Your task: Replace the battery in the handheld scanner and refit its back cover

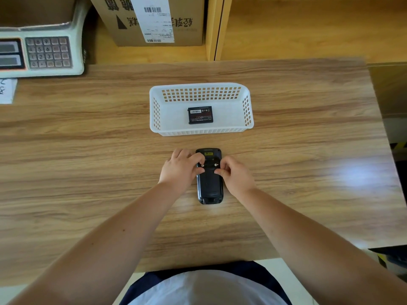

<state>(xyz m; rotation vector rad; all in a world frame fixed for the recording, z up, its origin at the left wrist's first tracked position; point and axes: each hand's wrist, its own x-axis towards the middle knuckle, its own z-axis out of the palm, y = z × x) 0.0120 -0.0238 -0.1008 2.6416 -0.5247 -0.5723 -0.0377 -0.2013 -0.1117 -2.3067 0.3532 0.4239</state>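
A black handheld scanner (209, 183) lies face down on the wooden table, its back cover on and a yellow label near its far end. My left hand (181, 167) pinches the small metal latch on the cover's left side, and my right hand (234, 172) pinches the matching latch on the right. A black battery (200, 115) with a white label strip lies flat in a white plastic basket (247, 106) just beyond the scanner.
A weighing scale (41, 51) with a keypad stands at the far left, with a paper slip (7, 90) in front of it. A cardboard box (152, 18) sits behind the table. The table's right edge (383, 139) drops off beside a lower shelf.
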